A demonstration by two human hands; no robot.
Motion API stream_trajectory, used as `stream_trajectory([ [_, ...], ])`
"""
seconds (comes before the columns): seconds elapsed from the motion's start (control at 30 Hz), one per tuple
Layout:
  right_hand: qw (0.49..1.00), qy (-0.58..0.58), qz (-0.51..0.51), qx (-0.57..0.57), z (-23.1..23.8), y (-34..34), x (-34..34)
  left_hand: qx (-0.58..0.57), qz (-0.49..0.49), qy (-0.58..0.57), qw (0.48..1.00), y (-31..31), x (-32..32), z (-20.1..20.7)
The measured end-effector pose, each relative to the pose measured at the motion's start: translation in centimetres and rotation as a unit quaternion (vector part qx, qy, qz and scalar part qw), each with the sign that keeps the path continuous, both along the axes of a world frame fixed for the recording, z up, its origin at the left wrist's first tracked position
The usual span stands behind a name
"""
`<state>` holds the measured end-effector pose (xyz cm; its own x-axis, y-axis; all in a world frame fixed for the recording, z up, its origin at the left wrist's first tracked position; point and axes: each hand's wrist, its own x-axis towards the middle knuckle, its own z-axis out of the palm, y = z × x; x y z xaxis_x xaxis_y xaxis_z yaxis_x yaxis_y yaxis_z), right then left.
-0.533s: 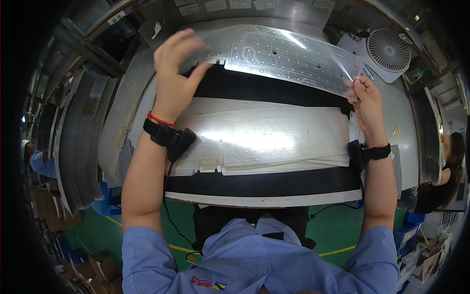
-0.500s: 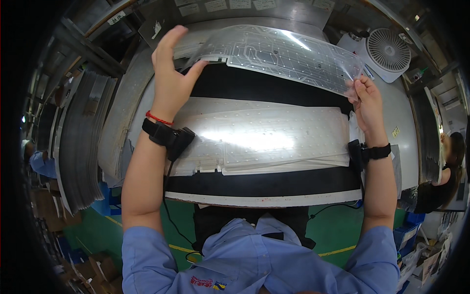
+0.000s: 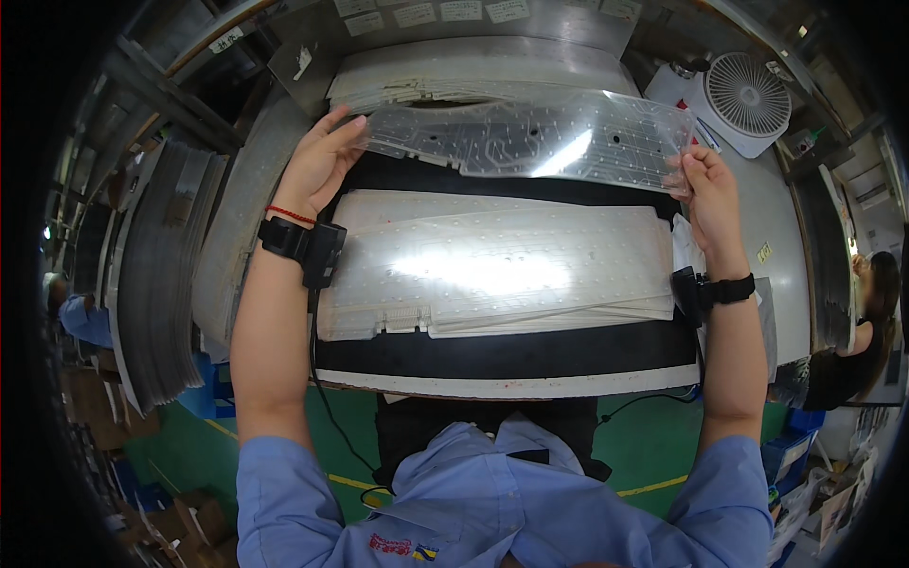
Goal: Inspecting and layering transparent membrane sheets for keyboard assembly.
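A clear flexible circuit sheet (image 3: 530,142), printed with fine traces and dots, is held up between my two hands over the far part of the bench. My left hand (image 3: 327,156) pinches its left end between thumb and fingers. At the right end, my right hand (image 3: 705,180) grips the corner with thumb and fingertips. Nearer to me lies a stack of similar clear sheets (image 3: 511,260), slightly fanned, with notches along its near edge and a bright glare on top. The stack rests on a black mat (image 3: 511,358).
Behind the held sheet lies another pile of sheets (image 3: 492,62) against a metal panel with paper labels. A white fan (image 3: 748,99) stands at the far right. Tall stacks of sheets (image 3: 166,275) stand at the left. A person (image 3: 866,331) sits at the far right.
My left hand was open beside the sheet's left end; it has come down and closed on it. The arched sheet is now lower and flatter. My right hand keeps its grip.
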<state>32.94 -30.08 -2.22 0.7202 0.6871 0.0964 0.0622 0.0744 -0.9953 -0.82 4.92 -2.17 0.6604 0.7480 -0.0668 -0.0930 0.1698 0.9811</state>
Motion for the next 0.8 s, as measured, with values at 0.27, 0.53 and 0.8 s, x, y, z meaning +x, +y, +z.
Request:
stream_trajectory([
  [0.27, 0.999, -0.004, -0.035, -0.032, 0.0, 0.0, 0.3, 0.03, -0.076, 0.068, 0.994, 1.4, -0.8, -0.3],
  [0.53, 1.0, 0.016, 0.002, -0.009, 0.5, -0.2, 0.0, 0.051, -0.022, 0.079, 0.995, 1.3, -0.9, 0.5],
  [0.8, 0.998, -0.019, 0.014, -0.065, 1.6, 0.1, -1.3, -0.019, 0.07, -0.077, 0.994, 2.9, -1.1, -0.7],
])
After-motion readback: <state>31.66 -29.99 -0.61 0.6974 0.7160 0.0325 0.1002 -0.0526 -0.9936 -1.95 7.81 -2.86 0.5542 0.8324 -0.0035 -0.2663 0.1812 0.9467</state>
